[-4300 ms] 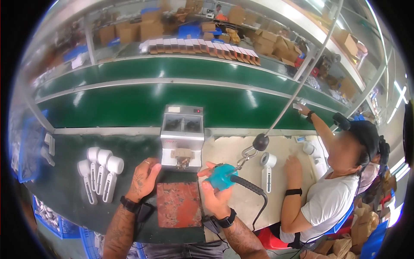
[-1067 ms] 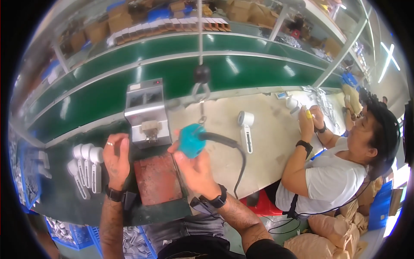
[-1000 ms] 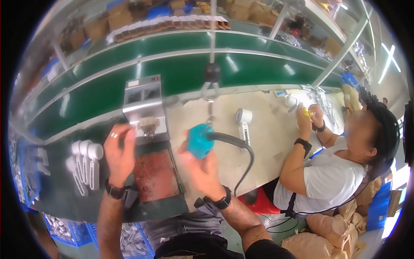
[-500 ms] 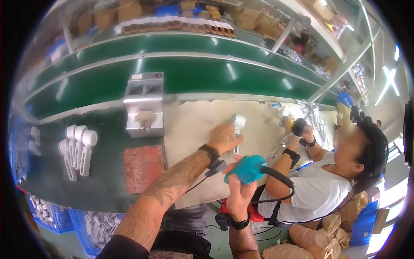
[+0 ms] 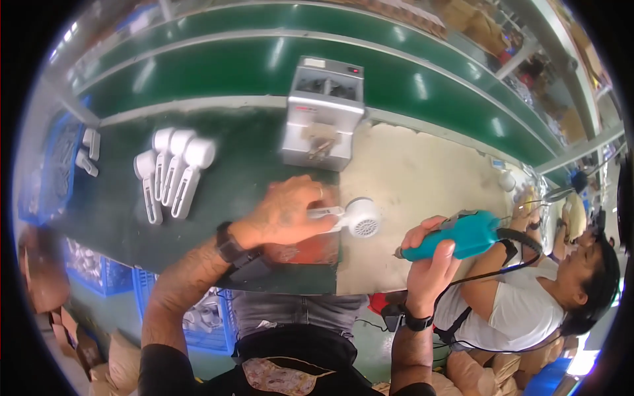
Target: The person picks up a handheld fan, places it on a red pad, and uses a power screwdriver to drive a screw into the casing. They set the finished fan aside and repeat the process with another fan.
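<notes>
My left hand (image 5: 285, 210) is closed around the handle of a white handheld fan (image 5: 362, 218). The fan's round head points right, its slotted grille turned partly toward me. In my right hand (image 5: 430, 272) is a teal corded electric screwdriver (image 5: 456, 239), tip pointing left, a short way right of the fan. Beneath my left hand lies a worn red mat (image 5: 309, 252), partly covered by the hand and fan. Several more white fans (image 5: 186, 173) lie side by side on the dark green tabletop to the left.
A silver tabletop machine (image 5: 325, 109) stands beyond my left hand. Blue crates with white parts sit below the table's front edge, one crate (image 5: 142, 297) beside my left forearm. A co-worker in a white shirt (image 5: 512, 297) works at right. Green conveyor (image 5: 218, 69) runs behind.
My left hand has picked up the fan from the pale board and brought it left over the red mat. The screwdriver has turned, its tip now in view. The whole view has shifted left.
</notes>
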